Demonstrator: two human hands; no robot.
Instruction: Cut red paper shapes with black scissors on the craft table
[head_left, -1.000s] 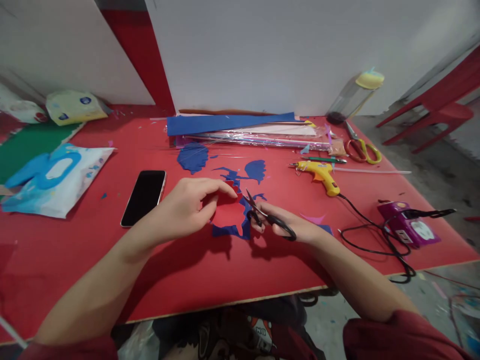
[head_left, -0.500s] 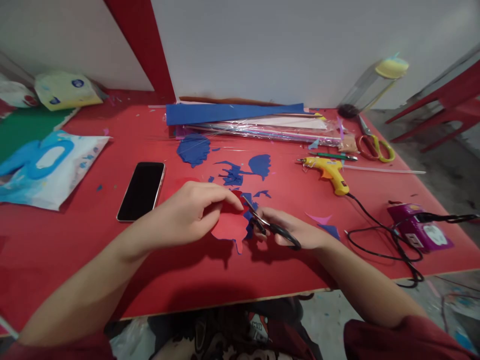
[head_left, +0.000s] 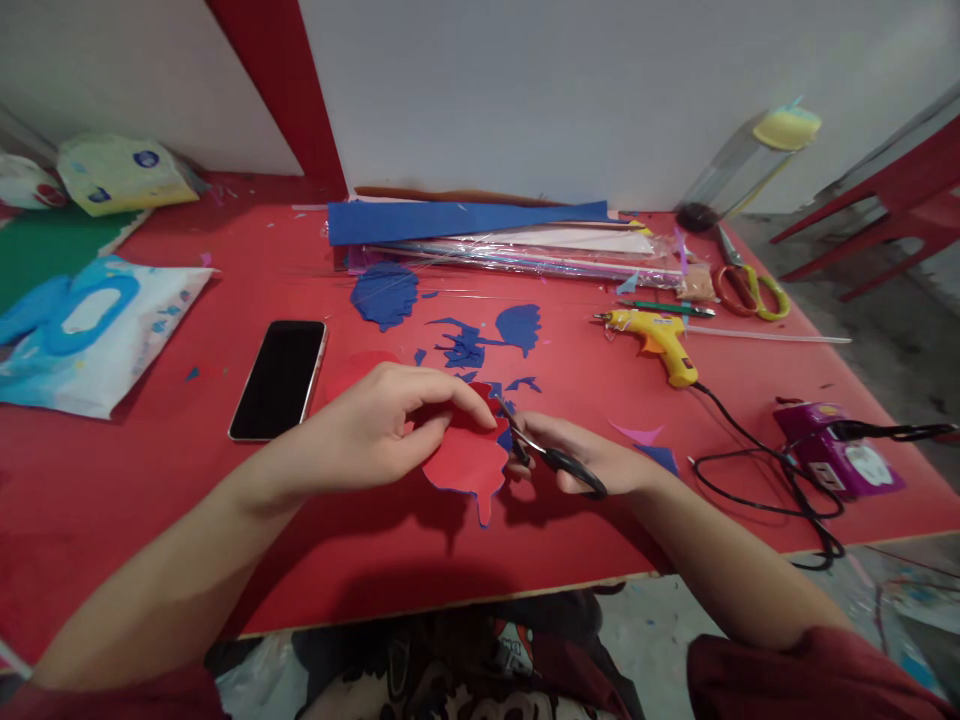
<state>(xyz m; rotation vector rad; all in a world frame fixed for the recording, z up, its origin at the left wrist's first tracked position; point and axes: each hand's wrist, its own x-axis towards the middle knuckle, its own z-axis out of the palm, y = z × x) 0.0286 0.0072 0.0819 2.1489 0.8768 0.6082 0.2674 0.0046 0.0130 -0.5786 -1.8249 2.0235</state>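
My left hand (head_left: 375, 430) pinches a red paper cutout (head_left: 465, 460) with a blue edge, held just above the red table (head_left: 150, 500). My right hand (head_left: 592, 460) grips small black scissors (head_left: 547, 452), fingers through the handles. The blades point up-left and touch the cutout's right edge. Blue paper scraps (head_left: 480, 340) lie on the table just beyond both hands.
A black phone (head_left: 279, 378) lies left of my hands. A wipes pack (head_left: 90, 330) is at far left. A yellow glue gun (head_left: 656, 340) with its black cord, a purple box (head_left: 836, 455), orange-handled scissors (head_left: 750, 285), a clear bottle (head_left: 750, 160) and wrapped paper sheets (head_left: 487, 235) sit right and behind.
The red cutout has been turned in my left hand, so less blue paper shows beside it. The scissors stay at its right edge. The view shifted slightly.
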